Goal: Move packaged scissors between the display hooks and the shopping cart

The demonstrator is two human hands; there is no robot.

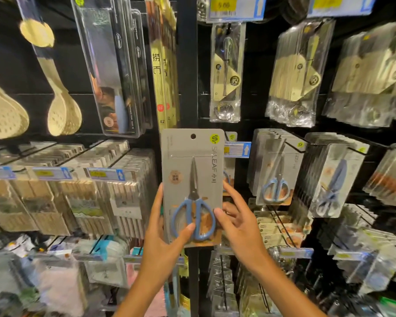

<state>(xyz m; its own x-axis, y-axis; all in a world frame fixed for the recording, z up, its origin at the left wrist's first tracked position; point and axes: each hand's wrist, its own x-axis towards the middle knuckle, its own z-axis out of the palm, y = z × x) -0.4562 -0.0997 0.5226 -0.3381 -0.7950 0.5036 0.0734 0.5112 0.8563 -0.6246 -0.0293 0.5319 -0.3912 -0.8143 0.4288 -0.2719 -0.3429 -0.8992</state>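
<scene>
**A:** So where's the scissors pack (191,186) right now? On a hook or not?

**B:** Neither, it's held upright in front of the shelving, off the hooks. Left hand (162,234) grips the lower left edge, thumb across the blue handles. Right hand (236,223) steadies the right edge with its fingertips, not wrapped round it. No cart in view.

**A:** Tricky to handle?

**B:** Doubt it. Looks like a flat stiff card, probably light, with the weight low at the handles. I'd hold the bottom half and keep the hang hole (193,136) free. Matching packs (275,170) hang just to the right.
</scene>
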